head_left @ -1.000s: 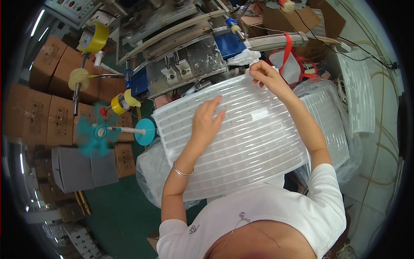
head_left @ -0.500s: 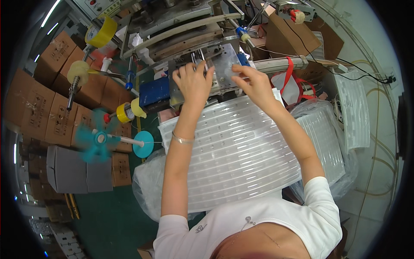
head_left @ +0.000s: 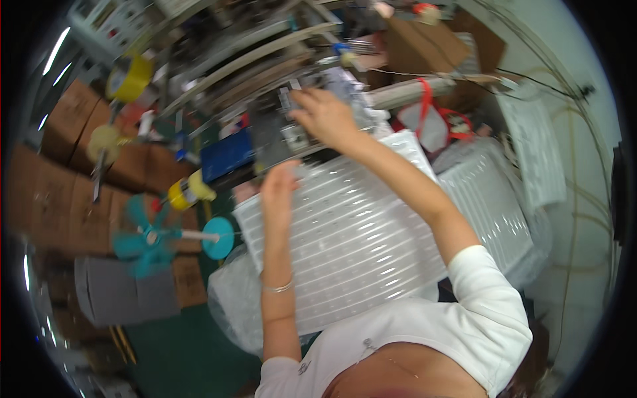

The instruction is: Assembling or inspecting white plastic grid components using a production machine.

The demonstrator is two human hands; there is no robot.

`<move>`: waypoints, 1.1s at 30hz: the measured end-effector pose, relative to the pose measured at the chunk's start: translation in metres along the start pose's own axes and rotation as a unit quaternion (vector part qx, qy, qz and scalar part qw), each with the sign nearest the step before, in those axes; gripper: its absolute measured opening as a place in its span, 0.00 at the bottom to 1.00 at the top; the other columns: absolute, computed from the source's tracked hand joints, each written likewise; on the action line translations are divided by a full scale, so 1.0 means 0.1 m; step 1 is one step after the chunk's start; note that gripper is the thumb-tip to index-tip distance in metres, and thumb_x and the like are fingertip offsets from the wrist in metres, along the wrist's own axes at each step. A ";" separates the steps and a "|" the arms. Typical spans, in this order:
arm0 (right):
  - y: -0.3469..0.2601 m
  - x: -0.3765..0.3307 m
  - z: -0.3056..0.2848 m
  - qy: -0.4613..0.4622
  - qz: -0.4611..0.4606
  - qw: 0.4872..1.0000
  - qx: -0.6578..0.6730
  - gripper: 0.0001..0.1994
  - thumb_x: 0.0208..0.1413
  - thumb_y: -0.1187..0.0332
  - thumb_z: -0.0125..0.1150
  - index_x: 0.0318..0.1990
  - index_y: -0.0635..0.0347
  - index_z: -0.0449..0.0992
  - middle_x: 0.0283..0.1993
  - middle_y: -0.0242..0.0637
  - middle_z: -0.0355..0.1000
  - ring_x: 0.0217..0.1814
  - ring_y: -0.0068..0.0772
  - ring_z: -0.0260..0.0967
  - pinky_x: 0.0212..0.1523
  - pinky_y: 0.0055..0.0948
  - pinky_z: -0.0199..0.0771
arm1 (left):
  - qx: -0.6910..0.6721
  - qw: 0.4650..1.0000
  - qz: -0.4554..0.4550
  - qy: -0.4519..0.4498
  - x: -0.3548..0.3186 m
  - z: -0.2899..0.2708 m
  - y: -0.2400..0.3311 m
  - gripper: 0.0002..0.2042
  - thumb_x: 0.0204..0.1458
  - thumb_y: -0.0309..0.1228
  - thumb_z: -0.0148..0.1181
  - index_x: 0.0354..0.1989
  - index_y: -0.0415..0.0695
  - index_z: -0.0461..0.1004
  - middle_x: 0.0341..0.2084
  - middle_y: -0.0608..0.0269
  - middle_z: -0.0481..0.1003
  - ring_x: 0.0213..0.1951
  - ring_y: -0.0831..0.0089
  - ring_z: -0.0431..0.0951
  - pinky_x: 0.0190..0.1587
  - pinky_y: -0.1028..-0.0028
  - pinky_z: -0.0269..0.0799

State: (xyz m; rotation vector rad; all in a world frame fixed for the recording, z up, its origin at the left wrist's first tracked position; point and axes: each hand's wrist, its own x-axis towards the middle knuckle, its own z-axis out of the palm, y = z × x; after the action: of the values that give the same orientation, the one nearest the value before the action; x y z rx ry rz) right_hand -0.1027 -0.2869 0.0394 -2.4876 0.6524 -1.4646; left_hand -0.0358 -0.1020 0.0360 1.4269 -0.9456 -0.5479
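Note:
My right hand reaches over the metal fixture plate of a press-like machine. Its fingers and thumb are apart, close to a small upright metal part on the plate; whether they touch it is unclear. My left hand is drawn back over the left far corner of a ribbed clear plastic tray. Motion blurs it, but its fingers look closed, with a small pale piece at their tips that I cannot make out. The tray lies between my arms, in front of the machine.
A blue block flanks the fixture on the left. Left of the tray are a turquoise fan and tape rolls. Brown cartons are stacked beyond. To the right are a red-handled bag and more plastic-wrapped trays.
My left hand has come back from the fixture toward my body, over the tray's corner. My right hand has moved left across the fixture. The whole view has shifted and blurred.

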 end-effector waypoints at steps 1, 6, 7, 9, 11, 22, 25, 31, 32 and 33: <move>-0.03 -0.08 -0.12 -0.021 0.027 0.999 0.024 0.17 0.53 0.58 0.57 0.49 0.54 0.72 0.48 0.42 0.71 0.50 0.45 0.68 0.47 0.37 0.70 | -0.036 0.999 0.021 0.018 -0.01 -0.13 -0.08 0.15 0.60 0.39 0.48 0.42 0.39 0.74 0.32 0.64 0.75 0.29 0.80 0.71 0.34 0.79 0.68; 0.33 -0.58 -0.99 -0.118 0.156 0.976 0.095 0.14 0.56 0.62 0.55 0.47 0.58 0.73 0.48 0.42 0.71 0.46 0.40 0.71 0.44 0.31 0.72 | -0.247 0.964 -0.093 0.028 0.00 -0.30 0.08 0.19 0.61 0.44 0.43 0.39 0.38 0.70 0.33 0.55 0.75 0.29 0.74 0.74 0.34 0.75 0.72; 0.37 -0.65 -1.20 -0.163 0.176 0.966 0.097 0.12 0.56 0.64 0.55 0.45 0.58 0.75 0.45 0.41 0.72 0.41 0.37 0.73 0.40 0.30 0.73 | -0.246 0.964 -0.100 0.033 -0.01 -0.29 0.09 0.19 0.61 0.44 0.43 0.39 0.38 0.70 0.33 0.55 0.75 0.29 0.74 0.74 0.34 0.75 0.72; 0.45 -0.84 -1.49 -0.284 0.105 0.953 0.005 0.11 0.54 0.67 0.56 0.44 0.57 0.75 0.39 0.38 0.73 0.35 0.37 0.73 0.35 0.33 0.72 | -0.354 0.916 -0.188 -0.009 0.01 -0.20 0.08 0.20 0.61 0.45 0.42 0.46 0.38 0.67 0.34 0.54 0.75 0.31 0.72 0.75 0.35 0.73 0.72; 0.46 -1.05 -1.65 -0.404 0.012 0.914 -0.024 0.12 0.51 0.69 0.55 0.45 0.53 0.75 0.37 0.38 0.71 0.36 0.39 0.72 0.35 0.34 0.72 | -0.393 0.898 -0.195 -0.040 0.05 -0.14 -0.02 0.21 0.61 0.45 0.41 0.50 0.40 0.66 0.35 0.54 0.75 0.32 0.71 0.75 0.36 0.72 0.72; 0.43 -1.44 -1.69 -0.388 0.010 0.921 -0.045 0.19 0.43 0.76 0.60 0.46 0.52 0.71 0.38 0.36 0.69 0.41 0.36 0.70 0.38 0.32 0.73 | -0.414 0.888 -0.195 -0.049 -0.04 -0.17 0.09 0.17 0.60 0.37 0.45 0.54 0.43 0.65 0.37 0.59 0.74 0.34 0.71 0.75 0.37 0.71 0.72; 0.31 -1.15 -1.51 -0.261 0.177 0.934 0.166 0.18 0.46 0.73 0.59 0.47 0.56 0.69 0.39 0.35 0.67 0.40 0.31 0.68 0.39 0.27 0.71 | -0.330 0.927 -0.178 -0.033 -0.10 -0.14 0.18 0.16 0.56 0.29 0.46 0.52 0.42 0.67 0.36 0.59 0.74 0.36 0.72 0.75 0.38 0.71 0.73; 0.31 -1.06 -0.96 -0.289 0.252 0.875 0.296 0.13 0.53 0.70 0.57 0.46 0.59 0.70 0.47 0.30 0.68 0.38 0.20 0.67 0.35 0.20 0.70 | 0.036 0.999 0.008 -0.034 -0.21 -0.07 0.06 0.12 0.44 0.17 0.49 0.37 0.39 0.75 0.33 0.63 0.74 0.34 0.76 0.73 0.36 0.80 0.68; 0.31 -1.04 -0.93 -0.288 0.246 0.875 0.302 0.13 0.53 0.70 0.57 0.46 0.59 0.70 0.47 0.30 0.68 0.38 0.20 0.67 0.35 0.20 0.70 | 0.042 0.999 0.011 -0.028 -0.21 -0.13 0.06 0.12 0.44 0.17 0.49 0.37 0.39 0.75 0.33 0.63 0.74 0.34 0.76 0.73 0.36 0.80 0.68; 0.30 -1.06 -0.96 -0.287 0.279 0.859 0.320 0.12 0.54 0.69 0.56 0.46 0.60 0.70 0.47 0.29 0.69 0.38 0.18 0.67 0.34 0.19 0.69 | 0.138 0.990 -0.010 0.001 -0.25 -0.14 0.08 0.12 0.44 0.18 0.50 0.38 0.40 0.75 0.33 0.63 0.73 0.34 0.76 0.73 0.34 0.80 0.68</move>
State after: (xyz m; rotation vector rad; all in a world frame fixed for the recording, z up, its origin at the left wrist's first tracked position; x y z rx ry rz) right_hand -0.2383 -0.2589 -0.0069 -1.8241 0.5647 -0.5409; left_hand -0.0398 -0.0723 0.0402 1.6855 -1.0358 -0.4424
